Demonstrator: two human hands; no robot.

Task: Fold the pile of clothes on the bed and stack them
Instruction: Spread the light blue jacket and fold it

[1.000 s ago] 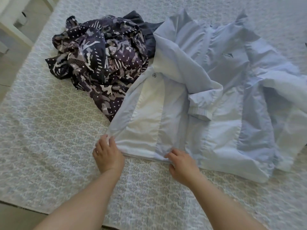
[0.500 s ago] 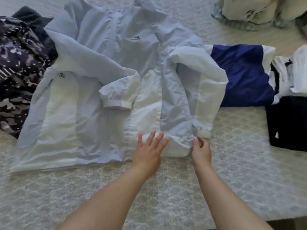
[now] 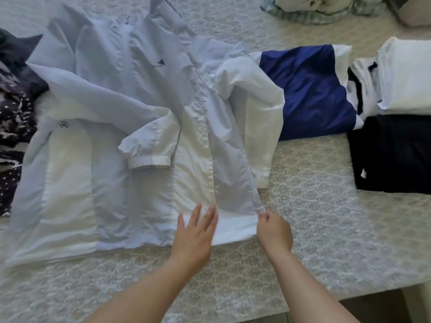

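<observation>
Since half a second ago, little altered: both hands keep to the jacket hem, left hand a touch further right, right hand now drawing the hem corner taut. Item, far left: unfolded pile, a dark camouflage-print garment (image 3: 11, 127) with a plain dark piece behind it, crumpled, awaiting folding. Item, centre: pale blue and white windbreaker jacket (image 3: 130, 127), laid front-up on the patterned bedspread (image 3: 314, 229), its left-lying sleeve folded across the chest with the cuff (image 3: 150, 162) showing, the other sleeve lying loose at the right edge. Markings: a small round emblem reading "50" on the left panel; a small dark triangular chest logo with lettering too small to read. Left hand (image 3: 194, 238): fingers straight and slightly spread, flat on the hem. Right hand (image 3: 274, 230): fingertips pinched on the hem's right corner. Item, right: folded blue and white garment (image 3: 307, 89), just beside the jacket. Item, far right: folded white garment (image 3: 405, 73) and folded black garment (image 3: 391, 155). Progress, as judged: roughly midway; three pieces folded but set side by side, jacket partly done, pile untouched.
</observation>
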